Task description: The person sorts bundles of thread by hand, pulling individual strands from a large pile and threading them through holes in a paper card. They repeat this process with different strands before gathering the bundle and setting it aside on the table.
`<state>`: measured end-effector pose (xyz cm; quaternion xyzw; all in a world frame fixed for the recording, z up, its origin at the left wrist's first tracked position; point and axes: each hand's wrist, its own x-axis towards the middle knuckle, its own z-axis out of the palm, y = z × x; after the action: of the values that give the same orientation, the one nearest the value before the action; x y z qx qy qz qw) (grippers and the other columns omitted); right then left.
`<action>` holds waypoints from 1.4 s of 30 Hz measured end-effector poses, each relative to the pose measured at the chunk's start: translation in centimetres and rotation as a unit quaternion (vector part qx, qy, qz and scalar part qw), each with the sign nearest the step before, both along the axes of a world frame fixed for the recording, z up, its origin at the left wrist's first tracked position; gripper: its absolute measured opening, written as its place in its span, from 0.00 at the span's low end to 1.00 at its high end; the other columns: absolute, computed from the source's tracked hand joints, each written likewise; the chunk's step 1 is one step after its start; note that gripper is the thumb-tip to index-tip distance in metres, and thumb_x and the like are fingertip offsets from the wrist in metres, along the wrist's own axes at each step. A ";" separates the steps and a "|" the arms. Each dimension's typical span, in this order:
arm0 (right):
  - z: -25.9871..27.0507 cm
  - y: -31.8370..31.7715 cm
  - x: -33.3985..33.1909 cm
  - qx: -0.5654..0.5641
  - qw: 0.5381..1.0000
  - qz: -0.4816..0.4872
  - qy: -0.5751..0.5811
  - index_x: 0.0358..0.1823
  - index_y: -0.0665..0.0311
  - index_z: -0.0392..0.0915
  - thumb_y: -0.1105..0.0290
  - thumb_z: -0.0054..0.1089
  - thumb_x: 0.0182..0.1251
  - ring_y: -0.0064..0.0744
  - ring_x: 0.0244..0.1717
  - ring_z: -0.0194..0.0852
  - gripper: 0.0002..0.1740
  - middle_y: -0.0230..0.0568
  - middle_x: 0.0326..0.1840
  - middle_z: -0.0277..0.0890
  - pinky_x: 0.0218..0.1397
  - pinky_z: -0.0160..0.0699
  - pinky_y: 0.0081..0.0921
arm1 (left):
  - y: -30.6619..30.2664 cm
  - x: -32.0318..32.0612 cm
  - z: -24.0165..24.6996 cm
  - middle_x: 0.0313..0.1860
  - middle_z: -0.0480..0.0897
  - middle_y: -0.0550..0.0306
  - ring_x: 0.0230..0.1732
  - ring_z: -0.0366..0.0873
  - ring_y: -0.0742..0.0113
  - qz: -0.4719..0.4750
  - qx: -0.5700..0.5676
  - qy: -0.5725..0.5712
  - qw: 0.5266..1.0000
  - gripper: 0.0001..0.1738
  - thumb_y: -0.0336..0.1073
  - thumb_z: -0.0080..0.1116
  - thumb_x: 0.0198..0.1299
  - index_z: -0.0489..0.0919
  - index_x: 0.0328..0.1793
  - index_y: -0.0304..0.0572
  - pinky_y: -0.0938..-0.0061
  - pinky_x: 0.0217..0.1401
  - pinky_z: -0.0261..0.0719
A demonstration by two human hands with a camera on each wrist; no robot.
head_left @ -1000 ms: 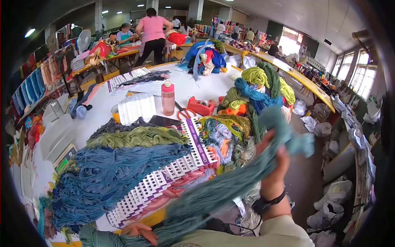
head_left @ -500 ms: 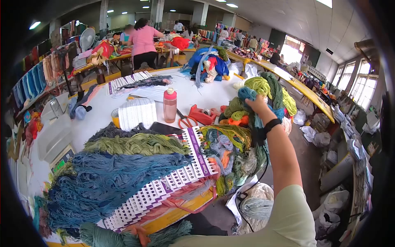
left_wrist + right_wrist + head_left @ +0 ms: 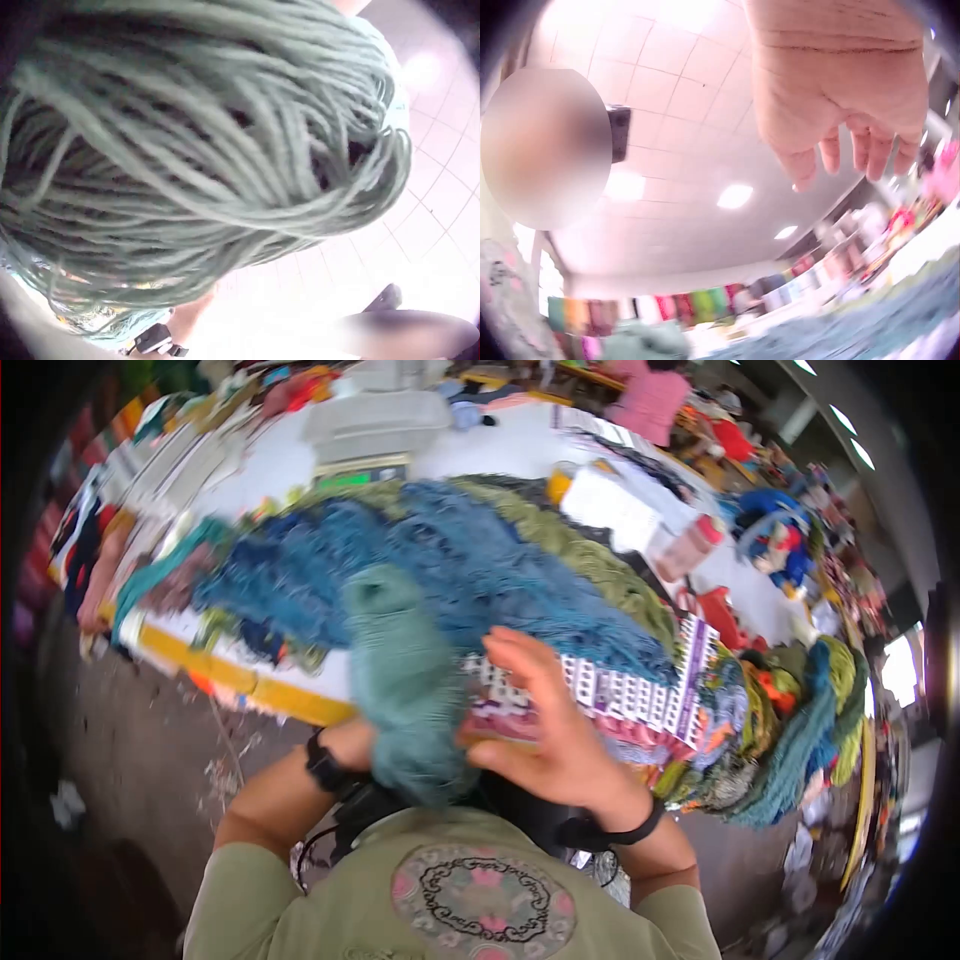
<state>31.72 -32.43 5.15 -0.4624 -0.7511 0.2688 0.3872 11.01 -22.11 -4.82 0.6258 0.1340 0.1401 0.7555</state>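
Observation:
A twisted skein of grey-green yarn (image 3: 405,680) stands nearly upright in front of the person's chest. My left hand (image 3: 354,742) holds it from behind at its lower part, the fingers hidden by the yarn. Strands of the same skein fill most of the left wrist view. To its right my right hand (image 3: 550,735) is raised with nothing in it, fingers loosely extended and thumb apart. Beyond both hands lies a broad heap of blue yarn (image 3: 420,560) on the table. A long teal skein (image 3: 785,760) hangs over the mixed yarn pile at the right.
Punched white-and-purple thread cards (image 3: 620,695) lie along the blue heap. A pink bottle (image 3: 690,547), a red tape dispenser (image 3: 722,615) and a scale with a grey tray (image 3: 375,425) stand farther back. The yellow table edge (image 3: 240,675) runs close to the left forearm.
The right hand carried a teal skein to the right-hand pile, let go and came back to the middle. The left hand has raised the grey-green skein upright. The head view has swung left and down.

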 end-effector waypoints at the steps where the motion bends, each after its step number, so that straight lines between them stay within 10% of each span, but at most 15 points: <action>1: -0.6 0.7 -2.5 0.003 1.000 -0.009 0.003 0.72 0.60 0.55 0.71 0.73 0.51 0.52 0.75 0.50 0.47 0.53 0.73 0.52 0.73 0.56 0.42 | -0.3 1.4 -0.7 0.52 0.76 0.58 0.53 0.74 0.68 0.067 -0.197 -0.093 0.974 0.19 0.36 0.52 0.69 0.71 0.64 0.42 0.71 0.59 0.76; 2: -1.0 1.1 -4.3 0.008 1.000 -0.021 0.005 0.72 0.59 0.54 0.72 0.74 0.49 0.57 0.74 0.50 0.49 0.57 0.72 0.51 0.73 0.56 0.43 | -0.6 2.2 -1.2 0.51 0.76 0.59 0.54 0.74 0.66 0.127 -0.379 -0.189 0.897 0.20 0.37 0.54 0.67 0.71 0.64 0.44 0.70 0.60 0.77; 4: -1.7 2.4 -5.3 0.023 1.000 0.002 0.021 0.72 0.60 0.53 0.74 0.72 0.48 0.55 0.74 0.51 0.49 0.56 0.72 0.51 0.73 0.56 0.44 | -0.8 0.8 -0.7 0.56 0.75 0.56 0.58 0.74 0.65 0.177 -0.383 -0.168 0.891 0.21 0.33 0.56 0.65 0.71 0.64 0.42 0.68 0.64 0.75; 7: -4.7 3.7 -5.8 -0.031 0.985 0.038 0.164 0.72 0.62 0.53 0.74 0.69 0.49 0.50 0.73 0.51 0.47 0.53 0.72 0.53 0.73 0.57 0.43 | 0.3 -1.6 -1.7 0.65 0.73 0.55 0.63 0.72 0.63 0.142 0.163 -0.040 0.976 0.29 0.30 0.58 0.63 0.66 0.70 0.38 0.68 0.67 0.70; 10: -7.4 3.5 -6.2 -0.075 0.921 0.057 0.379 0.70 0.66 0.56 0.68 0.59 0.58 0.37 0.70 0.58 0.38 0.44 0.67 0.61 0.70 0.60 0.35 | -2.6 -4.7 3.5 0.67 0.71 0.54 0.64 0.71 0.62 0.209 0.144 0.028 0.967 0.30 0.29 0.56 0.62 0.65 0.72 0.38 0.68 0.69 0.66; 12: -8.3 2.5 -6.0 -0.348 0.711 0.127 0.597 0.68 0.68 0.60 0.68 0.53 0.60 0.33 0.64 0.65 0.33 0.41 0.62 0.66 0.68 0.62 0.30 | -3.9 -5.9 4.7 0.67 0.72 0.50 0.64 0.72 0.56 0.262 -0.134 -0.126 0.947 0.34 0.38 0.59 0.61 0.64 0.72 0.35 0.63 0.69 0.67; 16: -10.4 3.4 -6.3 -0.355 0.852 0.067 0.379 0.65 0.67 0.64 0.75 0.51 0.57 0.31 0.60 0.69 0.31 0.41 0.60 0.69 0.66 0.65 0.31 | -4.5 -6.1 1.8 0.65 0.73 0.50 0.64 0.73 0.56 0.305 -0.108 -0.157 0.933 0.35 0.43 0.57 0.61 0.64 0.71 0.34 0.63 0.69 0.67; 20: -3.9 4.2 -4.7 0.023 0.981 -0.009 0.191 0.64 0.63 0.66 0.81 0.52 0.52 0.42 0.63 0.66 0.33 0.47 0.62 0.66 0.65 0.66 0.35 | -3.8 -5.6 2.6 0.63 0.74 0.50 0.62 0.74 0.59 0.410 -0.094 -0.176 0.890 0.32 0.41 0.53 0.63 0.64 0.70 0.32 0.63 0.67 0.69; 28: -5.0 2.8 -4.3 0.097 0.993 -0.063 0.031 0.64 0.67 0.63 0.77 0.59 0.52 0.58 0.60 0.66 0.34 0.56 0.61 0.65 0.62 0.69 0.42 | -3.6 -4.2 4.5 0.56 0.77 0.53 0.56 0.74 0.67 0.324 -0.078 -0.037 0.942 0.26 0.36 0.56 0.67 0.67 0.68 0.32 0.71 0.58 0.73; 32: -5.5 2.2 -3.4 0.120 0.988 -0.074 -0.065 0.62 0.68 0.65 0.70 0.61 0.55 0.56 0.54 0.74 0.31 0.53 0.57 0.71 0.57 0.76 0.43 | -2.9 -5.1 6.3 0.46 0.77 0.56 0.49 0.74 0.69 0.423 0.124 0.024 0.897 0.25 0.40 0.65 0.61 0.73 0.62 0.38 0.71 0.46 0.77; 35: -5.3 1.6 -3.9 0.139 0.987 -0.019 -0.083 0.60 0.66 0.67 0.66 0.62 0.57 0.50 0.52 0.77 0.28 0.48 0.56 0.74 0.51 0.80 0.40 | -3.1 -3.8 8.0 0.46 0.74 0.55 0.46 0.74 0.63 0.240 0.378 0.179 0.876 0.34 0.39 0.79 0.40 0.76 0.54 0.37 0.71 0.46 0.75; 42: -3.4 1.1 -3.0 0.222 0.971 0.007 -0.092 0.54 0.62 0.74 0.63 0.64 0.55 0.42 0.48 0.81 0.24 0.41 0.56 0.76 0.44 0.83 0.34 | -3.7 -4.1 7.3 0.45 0.72 0.62 0.46 0.72 0.71 0.256 0.079 0.092 0.959 0.24 0.22 0.67 0.41 0.76 0.49 0.39 0.74 0.49 0.73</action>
<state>28.73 -31.29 1.72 -0.3822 -0.8278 0.0543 0.4072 6.94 -25.82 2.52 0.6383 0.3469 0.2809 0.6272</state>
